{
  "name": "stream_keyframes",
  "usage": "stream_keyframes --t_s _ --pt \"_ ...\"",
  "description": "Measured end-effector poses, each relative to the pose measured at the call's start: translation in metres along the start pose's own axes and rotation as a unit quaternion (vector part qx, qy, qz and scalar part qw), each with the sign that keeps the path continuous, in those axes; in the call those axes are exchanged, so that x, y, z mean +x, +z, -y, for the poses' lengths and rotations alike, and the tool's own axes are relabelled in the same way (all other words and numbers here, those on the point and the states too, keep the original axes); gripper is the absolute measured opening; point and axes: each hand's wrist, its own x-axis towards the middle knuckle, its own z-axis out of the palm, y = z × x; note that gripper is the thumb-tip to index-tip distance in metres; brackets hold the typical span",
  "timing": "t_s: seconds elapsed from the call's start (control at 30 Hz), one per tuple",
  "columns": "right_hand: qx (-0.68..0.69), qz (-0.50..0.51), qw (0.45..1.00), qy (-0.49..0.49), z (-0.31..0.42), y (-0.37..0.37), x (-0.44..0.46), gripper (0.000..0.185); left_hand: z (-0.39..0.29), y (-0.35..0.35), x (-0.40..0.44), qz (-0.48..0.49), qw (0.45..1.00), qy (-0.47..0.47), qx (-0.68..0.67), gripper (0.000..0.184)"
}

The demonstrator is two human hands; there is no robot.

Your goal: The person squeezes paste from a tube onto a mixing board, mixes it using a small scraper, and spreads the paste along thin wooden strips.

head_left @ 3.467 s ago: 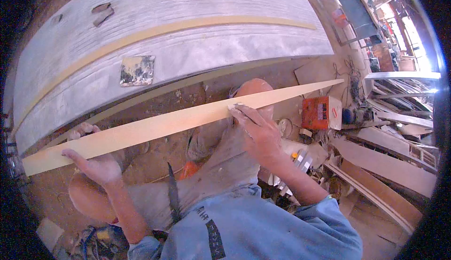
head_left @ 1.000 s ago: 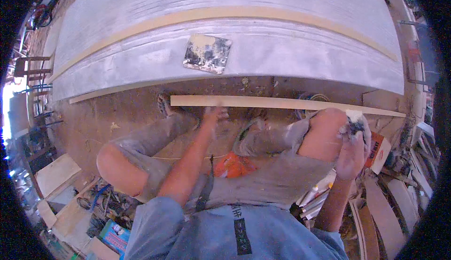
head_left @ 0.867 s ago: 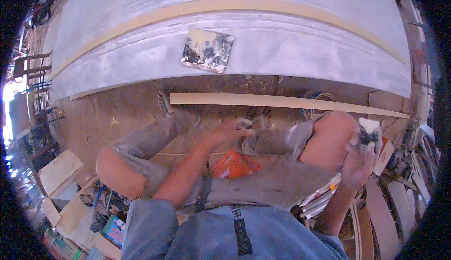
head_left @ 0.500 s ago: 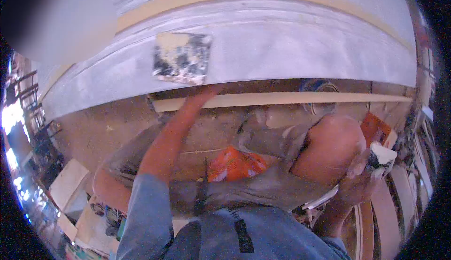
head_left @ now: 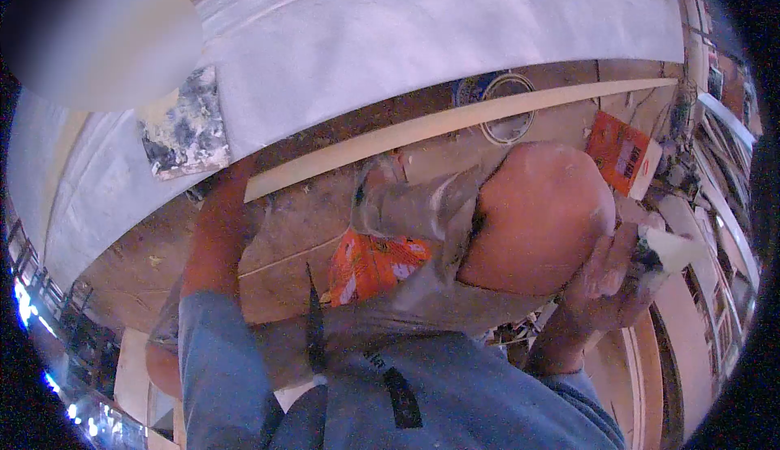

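The person's right hand [head_left: 611, 274] is closed around what appears to be a scraper [head_left: 673, 251], its pale end pointing outward to the right, beside the bent knee [head_left: 540, 218]. The left hand [head_left: 236, 172] is dark and blurred near the table [head_left: 455, 32] edge; how far its fingers are spread, and whether they hold anything, cannot be told. The wooden strip [head_left: 390, 137] lies between the table edge and the knee, its long axis slanting from a near end just beside the left hand up to a far end at the right, across a bucket [head_left: 510, 125]. The left hand is thus the nearer; from the right hand the strip lies forward, well apart, beyond the knee. The stained square board [head_left: 188, 129] rests on the table, just forward and left of the left hand.
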Motion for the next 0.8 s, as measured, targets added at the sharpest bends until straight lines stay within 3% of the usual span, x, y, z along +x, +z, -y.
stream_keyframes --t_s 0.03,0.13,0.2,0.33,0.47,0.6,0.63,0.73,0.77,0.8 --pt "0.007 -0.071 0.997 -0.034 0.002 -0.004 -0.004 0.051 0.002 0.000 -0.004 0.002 1.000 0.003 0.000 0.049" --pt "-0.017 -0.017 0.998 -0.050 -0.006 0.016 0.005 0.053 0.009 -0.001 -0.012 0.000 1.000 0.006 0.003 0.049" --pt "0.011 -0.046 0.998 -0.034 0.004 0.012 -0.005 0.056 0.014 -0.002 -0.016 -0.003 1.000 0.010 0.007 0.049" --pt "-0.025 -0.206 0.977 -0.047 -0.001 0.012 -0.012 0.056 0.018 -0.007 -0.019 -0.011 1.000 0.024 0.015 0.050" --pt "-0.166 -0.132 0.974 -0.084 0.003 -0.020 -0.017 0.061 0.024 -0.014 -0.024 -0.024 0.999 0.034 0.023 0.051" --pt "-0.254 -0.109 0.951 -0.136 0.010 -0.022 -0.015 0.046 0.039 -0.018 -0.045 -0.043 0.998 0.045 0.024 0.052" --pt "-0.339 -0.102 0.923 -0.153 0.011 -0.033 -0.020 0.045 0.044 -0.020 -0.051 -0.048 0.997 0.047 0.023 0.052" --pt "-0.257 -0.105 0.947 -0.161 0.005 -0.050 -0.021 0.041 0.019 -0.032 -0.074 -0.065 0.995 0.055 0.049 0.053" --pt "-0.464 -0.125 0.854 -0.201 0.001 -0.064 -0.027 0.037 0.006 -0.038 -0.083 -0.072 0.994 0.053 0.068 0.054" --pt "-0.570 -0.099 0.776 -0.249 0.001 -0.082 -0.027 0.035 0.009 -0.032 -0.095 -0.142 0.984 0.101 0.044 0.050"
